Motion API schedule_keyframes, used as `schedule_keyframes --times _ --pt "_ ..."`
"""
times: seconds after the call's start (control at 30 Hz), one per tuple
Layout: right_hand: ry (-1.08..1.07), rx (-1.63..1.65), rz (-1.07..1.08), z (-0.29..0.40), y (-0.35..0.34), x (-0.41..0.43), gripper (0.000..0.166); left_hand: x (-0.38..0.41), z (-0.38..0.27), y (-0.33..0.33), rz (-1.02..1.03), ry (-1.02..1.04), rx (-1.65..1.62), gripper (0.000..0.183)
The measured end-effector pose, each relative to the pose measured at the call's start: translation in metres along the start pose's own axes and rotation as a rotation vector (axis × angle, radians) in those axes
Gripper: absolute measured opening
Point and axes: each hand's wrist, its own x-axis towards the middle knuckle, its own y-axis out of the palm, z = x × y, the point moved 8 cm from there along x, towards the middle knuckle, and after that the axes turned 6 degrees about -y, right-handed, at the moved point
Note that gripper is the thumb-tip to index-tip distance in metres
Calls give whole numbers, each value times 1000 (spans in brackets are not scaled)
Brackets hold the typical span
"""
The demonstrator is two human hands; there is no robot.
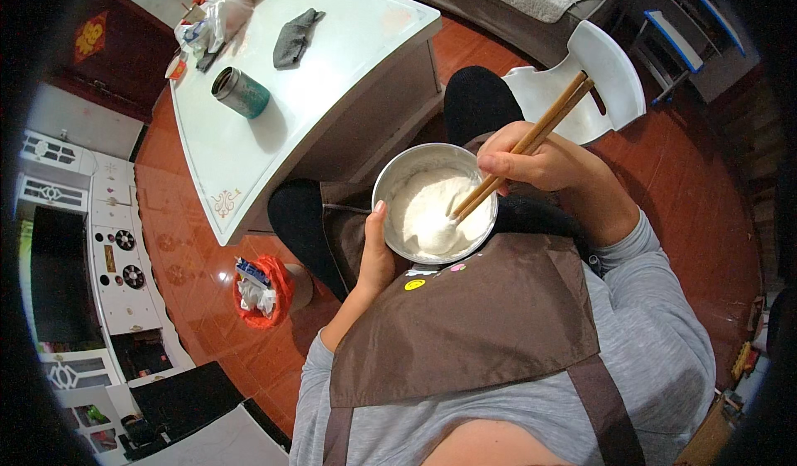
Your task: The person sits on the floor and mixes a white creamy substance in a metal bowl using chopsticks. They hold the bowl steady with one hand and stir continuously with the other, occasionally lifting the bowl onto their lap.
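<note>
My left hand [377,251] grips the side of a round metal bowl [381,178], its thumb on the rim. White flour [423,207] lies inside the bowl, with a clump near the chopstick tips. My right hand [535,158] holds a pair of wooden chopsticks [551,117] at a slant, their lower ends in the flour. The bowl is held over my lap, just beyond the bib of a brown apron [467,323].
A white table [330,92] at the upper left bears a green tumbler [241,94], a grey cloth [296,39] and plastic bags [218,24]. A lined waste bin [283,292] stands on the floor at left. A white plastic chair [613,80] is at upper right.
</note>
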Motion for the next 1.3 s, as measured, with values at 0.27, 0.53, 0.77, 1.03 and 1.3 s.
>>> schedule_keyframes --times 0.27,0.53,0.77,1.03,1.3 --pt "-396 -190 -360 24 -18 0 37 1 1 0 5 8 26 67" --pt "-97 -293 -124 3 -11 0 45 2 3 -1 5 -18 2 65" --pt "164 59 132 -5 5 -10 50 -1 0 0 -11 15 11 62" --pt "28 93 -505 -11 -32 -11 47 0 0 -3 14 24 33 64" --pt "3 -280 -183 15 -20 -17 40 4 7 3 106 -12 -83 67"
